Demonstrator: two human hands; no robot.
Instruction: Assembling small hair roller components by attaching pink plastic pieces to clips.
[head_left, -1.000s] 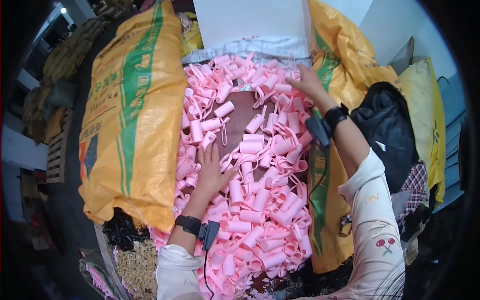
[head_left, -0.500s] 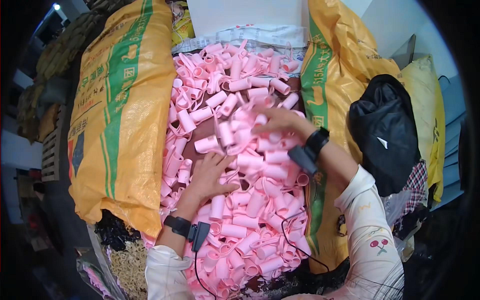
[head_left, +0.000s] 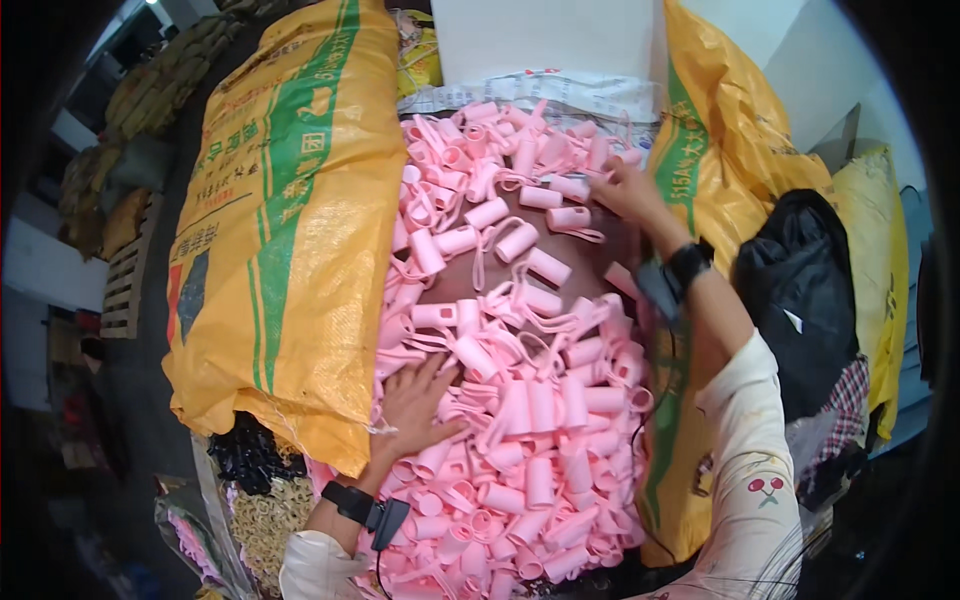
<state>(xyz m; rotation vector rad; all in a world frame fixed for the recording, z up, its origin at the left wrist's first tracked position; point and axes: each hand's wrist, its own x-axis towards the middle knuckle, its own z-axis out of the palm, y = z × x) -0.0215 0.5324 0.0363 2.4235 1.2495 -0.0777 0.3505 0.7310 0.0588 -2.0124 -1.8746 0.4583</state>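
Observation:
A large pile of soft-looking pink hollow tubes, many with a thin strap loop, covers the brown surface. My left hand lies open, fingers spread, against the pile's left side near the front. At the far right of the pile, my right hand has its fingers bent down beside a pink tube. What its fingertips close on is hidden. Between the two hands, a few single tubes lie apart on the brown surface. Each wrist wears a black band with a small box.
Yellow woven sacks with green stripes flank the pile, one left and one right. A black cloth bundle lies right of my right arm. Beige rings and black pieces fill the front left. A white panel stands behind.
My right hand has moved away from me to the pile's far right. Tubes from the middle have shifted nearer, baring more brown surface. My left hand has spread flatter, and the view has shifted.

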